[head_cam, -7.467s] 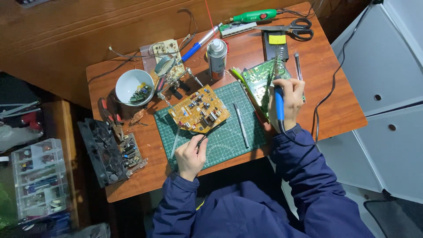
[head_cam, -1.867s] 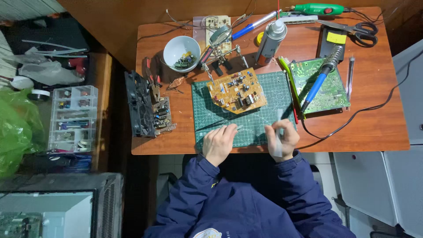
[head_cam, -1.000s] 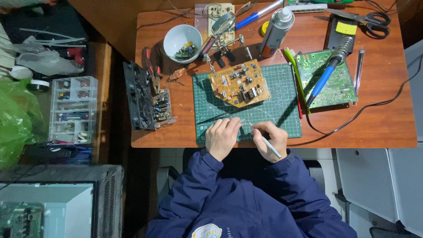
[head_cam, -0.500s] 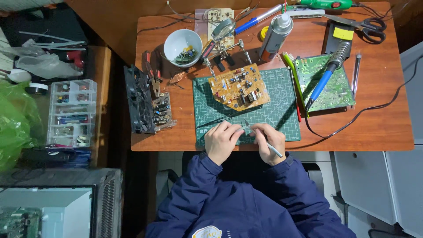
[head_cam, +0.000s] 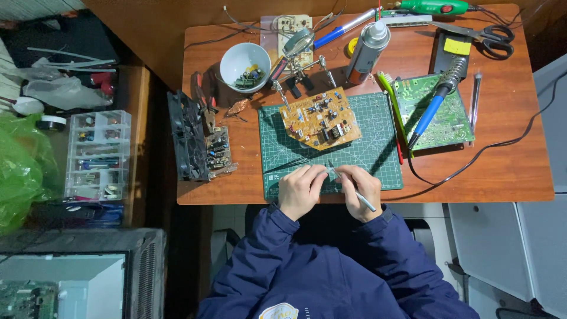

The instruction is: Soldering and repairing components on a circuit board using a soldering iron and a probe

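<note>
both hands, left hand (head_cam: 300, 190) and right hand (head_cam: 361, 188), pinch together on a thin silver metal tool (head_cam: 354, 190) at the near edge of the green cutting mat (head_cam: 378, 155), where a slip could jab a finger.

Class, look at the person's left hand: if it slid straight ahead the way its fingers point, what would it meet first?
Probably the right hand: the left hand has fingers aimed right, and the fingertips almost meet around a thin silver tool.
</note>
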